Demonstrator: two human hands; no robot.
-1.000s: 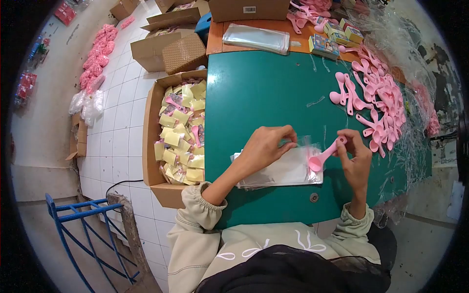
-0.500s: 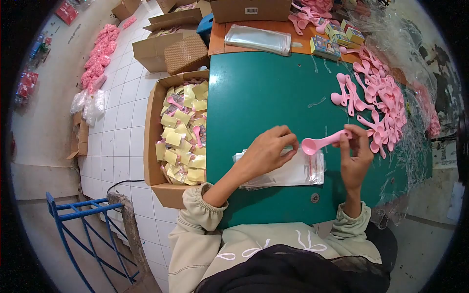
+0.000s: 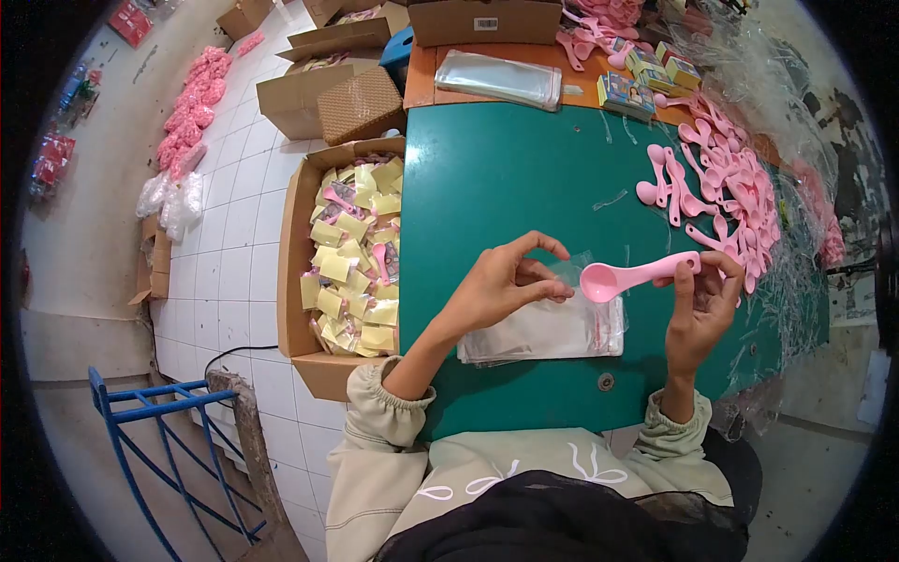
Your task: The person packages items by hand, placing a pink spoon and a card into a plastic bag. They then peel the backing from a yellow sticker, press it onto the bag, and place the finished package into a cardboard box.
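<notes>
A pink measuring spoon (image 3: 609, 282) is pinched near the end of its handle in my right hand (image 3: 700, 314). Its bowl points left, toward my left hand (image 3: 513, 281). Thin clear plastic, seemingly the mouth of a clear plastic bag (image 3: 579, 269), shows at the fingertips of my left hand, right beside the spoon's bowl. My left forefinger is raised above the thumb and other fingers, which are closed on the film. Below both hands lies a stack of clear plastic bags (image 3: 543, 337) on the green tabletop (image 3: 506, 187).
Loose pink spoons (image 3: 740, 197) are heaped on the right, with crumpled plastic wrap (image 3: 787, 309) around them. At left stands a carton (image 3: 292, 272) filled with bagged spoons and yellow cards. Small boxes (image 3: 626, 96) and more clear bags (image 3: 498, 79) lie at the back.
The clear plastic has come up off the stack at my left fingertips, and my left forefinger has lifted. My right hand has shifted slightly right, still holding the spoon.
</notes>
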